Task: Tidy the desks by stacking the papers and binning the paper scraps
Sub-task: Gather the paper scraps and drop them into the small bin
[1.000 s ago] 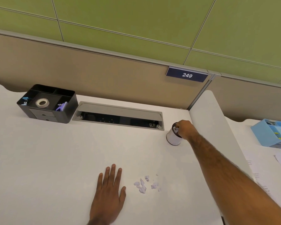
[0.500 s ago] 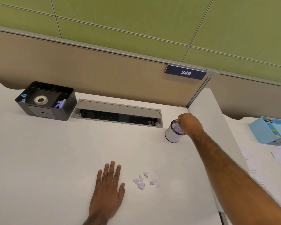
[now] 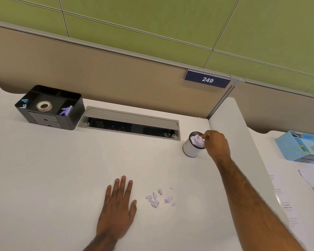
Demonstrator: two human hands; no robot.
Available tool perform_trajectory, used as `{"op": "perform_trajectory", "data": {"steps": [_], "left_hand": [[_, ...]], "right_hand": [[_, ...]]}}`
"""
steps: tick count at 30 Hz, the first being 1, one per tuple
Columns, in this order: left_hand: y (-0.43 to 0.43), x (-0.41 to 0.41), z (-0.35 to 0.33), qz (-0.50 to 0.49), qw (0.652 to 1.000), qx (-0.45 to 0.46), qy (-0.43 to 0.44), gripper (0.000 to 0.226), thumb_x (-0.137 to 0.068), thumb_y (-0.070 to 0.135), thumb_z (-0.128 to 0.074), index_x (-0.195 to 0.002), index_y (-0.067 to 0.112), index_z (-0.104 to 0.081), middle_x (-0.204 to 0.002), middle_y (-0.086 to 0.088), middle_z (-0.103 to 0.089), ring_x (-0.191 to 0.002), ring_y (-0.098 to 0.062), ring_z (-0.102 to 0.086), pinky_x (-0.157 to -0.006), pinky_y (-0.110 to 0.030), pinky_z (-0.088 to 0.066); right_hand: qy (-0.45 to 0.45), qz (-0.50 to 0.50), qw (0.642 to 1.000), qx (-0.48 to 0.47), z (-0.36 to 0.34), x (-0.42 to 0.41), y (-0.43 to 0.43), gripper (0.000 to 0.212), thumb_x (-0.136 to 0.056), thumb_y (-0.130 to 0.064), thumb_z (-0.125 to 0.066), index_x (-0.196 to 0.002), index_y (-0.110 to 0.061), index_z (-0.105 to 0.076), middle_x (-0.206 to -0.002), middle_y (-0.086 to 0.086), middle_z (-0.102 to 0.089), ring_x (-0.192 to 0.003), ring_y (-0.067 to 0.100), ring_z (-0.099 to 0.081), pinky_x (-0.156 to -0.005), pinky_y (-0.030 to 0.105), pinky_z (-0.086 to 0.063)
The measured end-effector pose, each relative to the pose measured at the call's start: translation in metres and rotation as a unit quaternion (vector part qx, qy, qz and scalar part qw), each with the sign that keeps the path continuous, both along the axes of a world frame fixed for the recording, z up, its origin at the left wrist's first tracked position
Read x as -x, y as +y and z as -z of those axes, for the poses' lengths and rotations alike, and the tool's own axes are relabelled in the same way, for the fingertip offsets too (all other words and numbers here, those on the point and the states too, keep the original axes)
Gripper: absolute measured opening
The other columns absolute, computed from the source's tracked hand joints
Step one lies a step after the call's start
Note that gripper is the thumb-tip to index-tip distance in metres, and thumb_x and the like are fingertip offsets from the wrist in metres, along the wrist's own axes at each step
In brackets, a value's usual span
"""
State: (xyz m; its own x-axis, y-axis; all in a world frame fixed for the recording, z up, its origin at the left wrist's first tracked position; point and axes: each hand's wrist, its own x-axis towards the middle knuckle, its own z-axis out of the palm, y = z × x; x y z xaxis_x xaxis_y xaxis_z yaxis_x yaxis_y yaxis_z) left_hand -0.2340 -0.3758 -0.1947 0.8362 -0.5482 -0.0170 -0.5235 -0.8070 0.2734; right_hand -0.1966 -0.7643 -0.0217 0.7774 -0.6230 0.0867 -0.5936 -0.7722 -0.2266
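A small white cup [image 3: 189, 150] with a dark rim stands at the back right of the white desk [image 3: 53, 178], filled with pale purple scraps [image 3: 198, 140]. My right hand [image 3: 217, 144] hovers at the cup's right rim, fingers curled; nothing shows in them. More purple scraps [image 3: 159, 198] lie loose on the desk in the near middle. Just left of them, my left hand [image 3: 117, 209] rests flat on the desk with straight fingers.
A black organizer [image 3: 49, 107] with a tape roll sits at the back left, beside an open cable tray [image 3: 130, 124]. A white divider [image 3: 232, 134] separates the neighbouring desk, which holds a blue organizer [image 3: 301, 147] and loose papers [image 3: 312, 180].
My right hand has drawn back from over the cup's mouth to its right rim, uncovering the scraps inside. The left hand has stayed flat on the desk.
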Motion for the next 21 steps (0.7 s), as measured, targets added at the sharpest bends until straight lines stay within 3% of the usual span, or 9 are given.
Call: {"op": "perform_trajectory", "data": {"steps": [2,5,9,11,13,16,18,21], "left_hand": [[0.000,0.000,0.000,-0.001,1.000,-0.002,0.001,0.068,-0.100,0.046,-0.029,-0.161,0.017,-0.024,-0.171,-0.008,-0.013,-0.157,-0.028,-0.017,-0.123,-0.052,-0.021],[-0.001,-0.001,0.000,-0.002,1.000,-0.003,0.006,0.068,-0.099,0.046,-0.029,-0.161,0.017,-0.024,-0.171,-0.008,-0.011,-0.157,-0.028,-0.015,-0.123,-0.053,-0.021],[-0.002,-0.002,-0.002,0.000,1.000,-0.012,0.009,0.068,-0.099,0.046,-0.028,-0.161,0.016,-0.025,-0.170,-0.010,-0.012,-0.156,-0.030,-0.018,-0.124,-0.053,-0.020],[-0.002,-0.002,-0.002,0.001,1.000,-0.017,0.012,0.068,-0.100,0.046,-0.028,-0.161,0.016,-0.024,-0.170,-0.010,-0.011,-0.156,-0.030,-0.017,-0.125,-0.053,-0.019],[-0.002,-0.001,-0.002,-0.001,1.000,-0.016,0.013,0.068,-0.100,0.046,-0.027,-0.161,0.016,-0.024,-0.171,-0.010,-0.011,-0.157,-0.030,-0.016,-0.125,-0.053,-0.019],[-0.002,-0.001,-0.001,-0.002,1.000,-0.017,0.010,0.068,-0.100,0.046,-0.026,-0.162,0.016,-0.022,-0.171,-0.009,-0.010,-0.157,-0.030,-0.014,-0.125,-0.053,-0.017],[-0.001,0.000,-0.001,-0.002,1.000,-0.022,0.005,0.068,-0.101,0.046,-0.025,-0.162,0.016,-0.021,-0.171,-0.010,-0.010,-0.157,-0.030,-0.013,-0.126,-0.053,-0.017],[-0.001,0.001,-0.001,-0.001,1.000,-0.023,0.004,0.068,-0.101,0.046,-0.025,-0.162,0.016,-0.021,-0.171,-0.010,-0.010,-0.157,-0.030,-0.013,-0.126,-0.053,-0.017]], "right_hand": [[-0.055,0.022,0.998,-0.006,0.000,0.011,0.011,0.025,-0.086,0.000,-0.049,-0.087,-0.010,-0.071,-0.095,0.012,-0.073,-0.083,0.033,-0.064,-0.068,0.034,-0.048],[-0.131,0.036,0.990,-0.041,0.017,0.031,0.040,0.025,-0.089,-0.001,-0.054,-0.097,-0.009,-0.075,-0.105,0.011,-0.074,-0.095,0.033,-0.067,-0.081,0.036,-0.050],[-0.048,-0.006,0.990,-0.133,0.071,0.066,0.094,0.038,-0.090,0.001,-0.049,-0.117,-0.012,-0.072,-0.126,0.005,-0.069,-0.117,0.024,-0.063,-0.100,0.031,-0.045],[-0.003,-0.022,0.983,-0.183,0.097,0.085,0.119,0.044,-0.096,-0.005,-0.045,-0.136,-0.012,-0.060,-0.145,0.003,-0.057,-0.135,0.020,-0.051,-0.113,0.028,-0.034],[0.037,-0.056,0.979,-0.194,0.119,0.100,0.142,0.051,-0.103,-0.020,-0.039,-0.154,-0.011,-0.038,-0.163,0.003,-0.032,-0.152,0.018,-0.025,-0.122,0.027,-0.015],[0.088,-0.133,0.977,-0.143,0.139,0.119,0.176,0.070,-0.103,-0.054,-0.010,-0.161,-0.016,-0.010,-0.169,-0.004,0.004,-0.156,0.013,0.008,-0.125,0.031,0.006],[0.087,-0.166,0.972,-0.140,0.143,0.130,0.194,0.077,-0.098,-0.064,-0.003,-0.161,-0.020,0.002,-0.165,-0.011,0.015,-0.153,0.006,0.017,-0.124,0.031,0.011],[0.036,-0.123,0.982,-0.140,0.145,0.151,0.204,0.079,-0.099,-0.067,-0.010,-0.161,-0.020,0.003,-0.167,-0.013,0.010,-0.153,0.003,0.015,-0.125,0.031,0.008]]}}
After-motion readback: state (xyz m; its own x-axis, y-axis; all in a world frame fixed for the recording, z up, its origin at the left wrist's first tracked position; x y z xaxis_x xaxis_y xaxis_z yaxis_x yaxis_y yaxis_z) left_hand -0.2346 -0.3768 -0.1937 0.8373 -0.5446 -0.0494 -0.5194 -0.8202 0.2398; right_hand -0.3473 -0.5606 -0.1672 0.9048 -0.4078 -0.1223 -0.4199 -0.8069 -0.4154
